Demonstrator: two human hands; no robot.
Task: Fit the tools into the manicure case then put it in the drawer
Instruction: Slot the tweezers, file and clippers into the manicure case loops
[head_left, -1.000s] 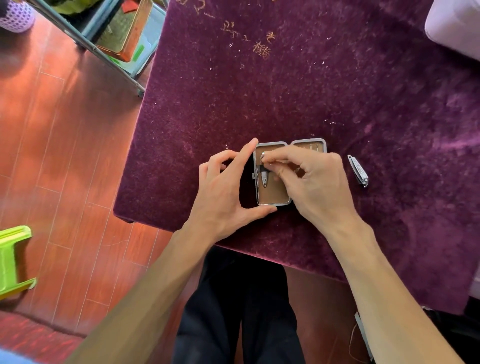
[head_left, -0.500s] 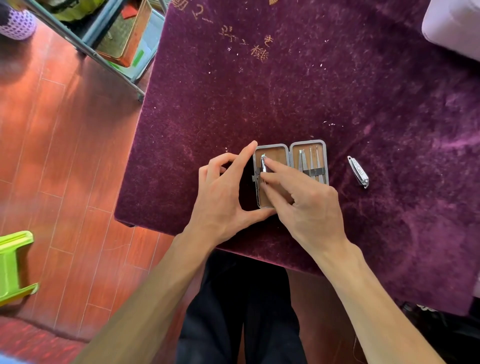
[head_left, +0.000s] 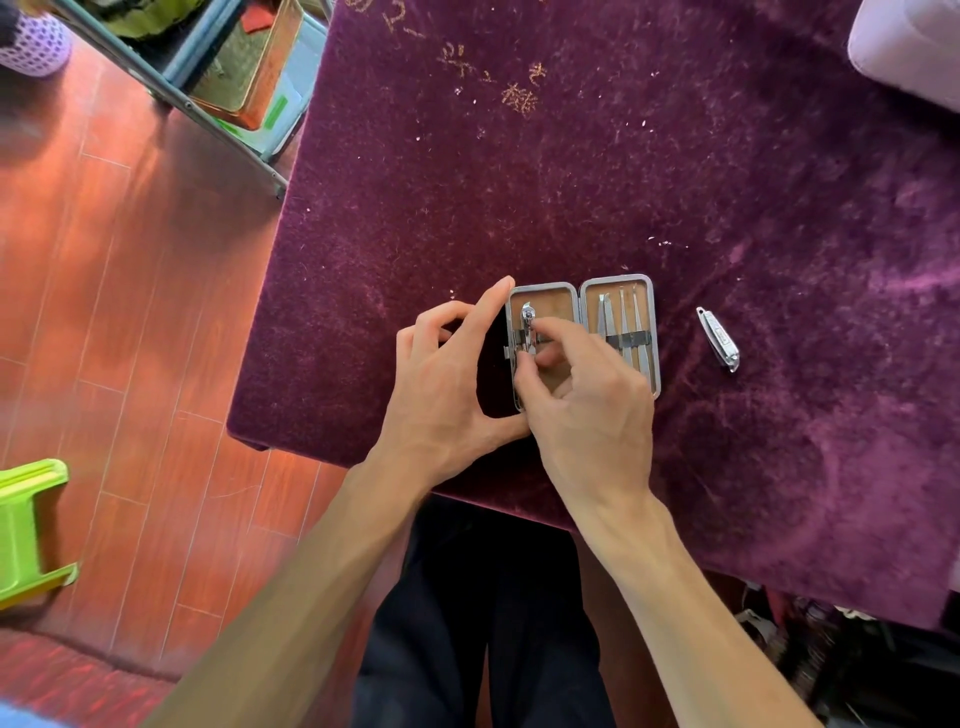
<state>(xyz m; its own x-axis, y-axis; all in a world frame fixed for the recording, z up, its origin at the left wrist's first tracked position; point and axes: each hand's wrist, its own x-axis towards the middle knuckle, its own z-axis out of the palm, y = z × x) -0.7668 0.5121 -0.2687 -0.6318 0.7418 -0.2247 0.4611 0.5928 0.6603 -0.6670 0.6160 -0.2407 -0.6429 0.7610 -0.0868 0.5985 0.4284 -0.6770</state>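
With the left hand (head_left: 441, 384) clamping the open manicure case (head_left: 618, 283) by its edge, the right hand (head_left: 587, 400) pinches the small clipper (head_left: 528, 325), now slid further under its strap, leaving only the larger clipper (head_left: 718, 339) loose on the worktop (head_left: 623, 156) beyond the right hand.

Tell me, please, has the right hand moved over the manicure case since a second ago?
Yes. The right hand drew back toward the person, uncovering the right half of the open metal manicure case.
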